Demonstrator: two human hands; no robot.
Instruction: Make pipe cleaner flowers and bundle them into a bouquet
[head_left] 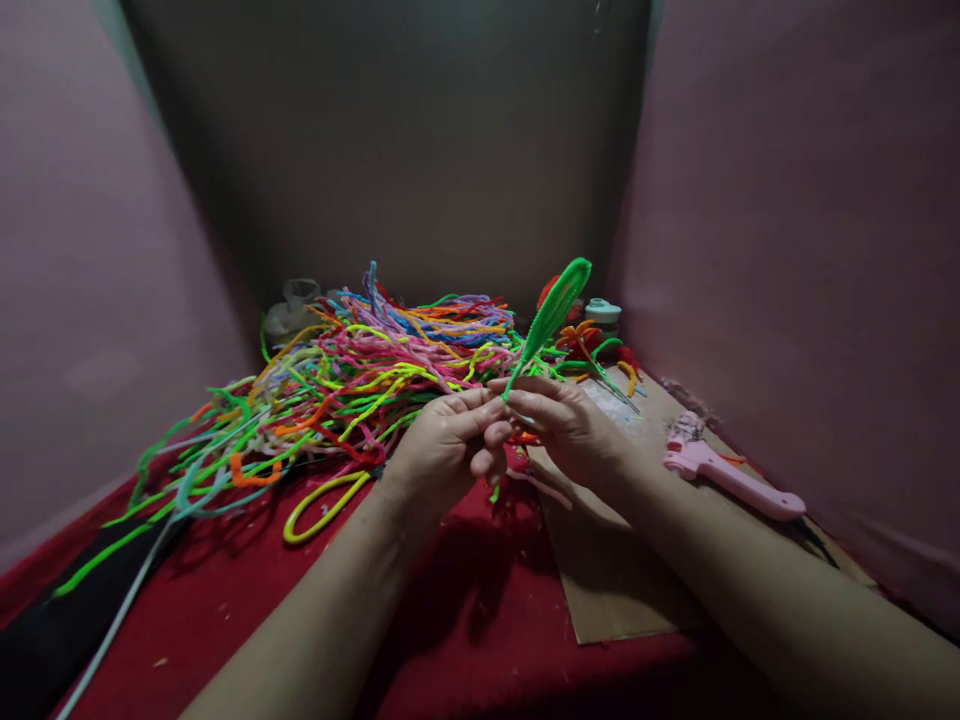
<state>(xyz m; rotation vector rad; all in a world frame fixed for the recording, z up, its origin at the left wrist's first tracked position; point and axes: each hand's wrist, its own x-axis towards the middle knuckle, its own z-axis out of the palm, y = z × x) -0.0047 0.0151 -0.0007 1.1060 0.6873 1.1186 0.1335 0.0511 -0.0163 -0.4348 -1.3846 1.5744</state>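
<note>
With left hand [442,445] and right hand [570,425] I pinch the stem of the looped green pipe-cleaner leaf [553,310]; gripping low should steady it.

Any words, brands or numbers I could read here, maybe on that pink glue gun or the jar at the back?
No readable text anywhere.
Pink glue gun: no label legible.
Small jar: too small and blurred to tell.
Green pipe-cleaner loop, pinched by the left hand and right hand: no writing.

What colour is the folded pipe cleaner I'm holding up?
The pipe cleaner is bright green, seen best in the head view.
</note>
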